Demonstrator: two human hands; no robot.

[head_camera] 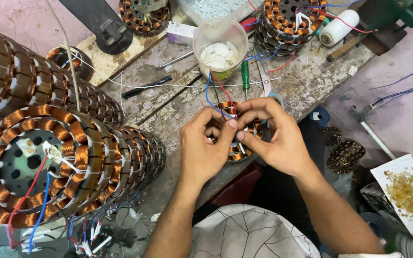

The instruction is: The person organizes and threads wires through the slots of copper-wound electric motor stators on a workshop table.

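Resting at the front edge of the worn grey desk [187, 102], a small round motor stator wound with copper wire coils [237, 154] is held between both hands and is mostly hidden by them. It is judged to be rather heavy for its size and stiff in the steel core, while the thin enamelled copper windings are fragile and easily scratched. A safe hold is judged to be on the outer steel ring, not on the coils.

A red lead wire [221, 86] and a blue lead wire [208, 93] rise from the stator toward a translucent plastic cup holding white paper pieces [220, 43]. These wires are soft and light, and should be taken near the ends only gently.

The left hand [201, 148] is curled around the left side of the stator, the fingers bent and narrow, the thumb meeting the fingertips of the other hand. The right hand [276, 138] is closed around the right side, with thumb and forefinger pinched together on something very small at the top of the winding; whether it is a wire end or an insulation sleeve cannot be told.

A green-handled screwdriver [245, 76] lies just beyond the hands. A long row of large copper-wound stators [68, 143] lies well to the left on the desk.
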